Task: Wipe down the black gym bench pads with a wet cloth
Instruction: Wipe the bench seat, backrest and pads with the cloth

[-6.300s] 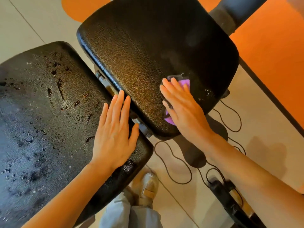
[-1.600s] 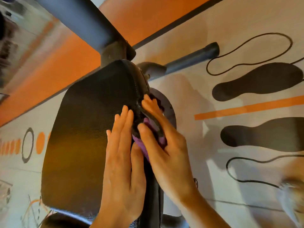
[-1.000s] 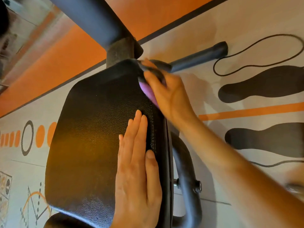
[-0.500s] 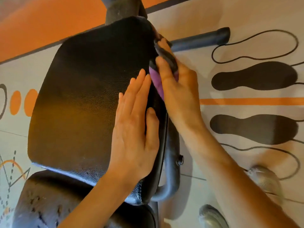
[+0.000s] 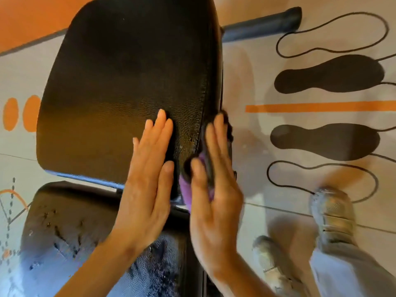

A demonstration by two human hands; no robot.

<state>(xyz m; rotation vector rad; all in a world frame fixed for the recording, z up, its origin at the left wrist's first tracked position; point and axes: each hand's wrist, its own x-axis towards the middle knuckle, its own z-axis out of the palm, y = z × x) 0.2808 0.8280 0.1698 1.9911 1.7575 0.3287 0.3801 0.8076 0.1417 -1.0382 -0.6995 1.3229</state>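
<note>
Head view: the purple cloth (image 5: 186, 190) is pinched by the right hand (image 5: 214, 189) against the right side edge of the upper pad (image 5: 120, 82), having been drawn down from the top corner toward the lower end (blurred). The left hand (image 5: 147, 183) is laid flat, holding nothing. The droplet-covered lower pad (image 5: 70, 230) appears unwiped.

No sleeves on me: both forearms bare, my left hand (image 5: 145, 189) and my right hand (image 5: 214, 189) bare too, no rings or watch visible. Light grey-blue trouser leg (image 5: 347, 273) lower right. Worn, scuffed beige-grey lace-up shoes (image 5: 331, 215), somewhat blurred.
</note>
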